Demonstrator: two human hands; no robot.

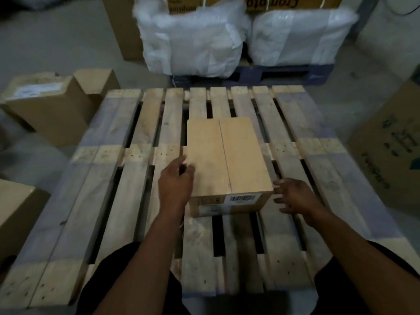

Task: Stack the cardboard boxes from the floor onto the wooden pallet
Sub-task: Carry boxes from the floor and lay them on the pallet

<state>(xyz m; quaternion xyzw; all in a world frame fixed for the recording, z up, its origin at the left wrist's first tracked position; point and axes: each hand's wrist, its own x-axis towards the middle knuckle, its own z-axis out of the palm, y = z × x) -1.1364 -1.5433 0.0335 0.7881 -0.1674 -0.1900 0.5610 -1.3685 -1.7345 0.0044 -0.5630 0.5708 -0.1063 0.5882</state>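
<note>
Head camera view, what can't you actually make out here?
- Label on the box on the pallet: print too small and blurred.
- Left hand: fingertips hidden behind the box's side.
- Right hand: blurred, contact with the box unclear.
- Floor box at left: cut off by the frame.

bare pallet slats (113, 201) either side of centred box (225, 160), cartons (47, 110) crowding left floor

One wooden pallet (127, 201), seven cardboard boxes (225, 160), two white sacks (191, 44), two hands (176, 180).
</note>
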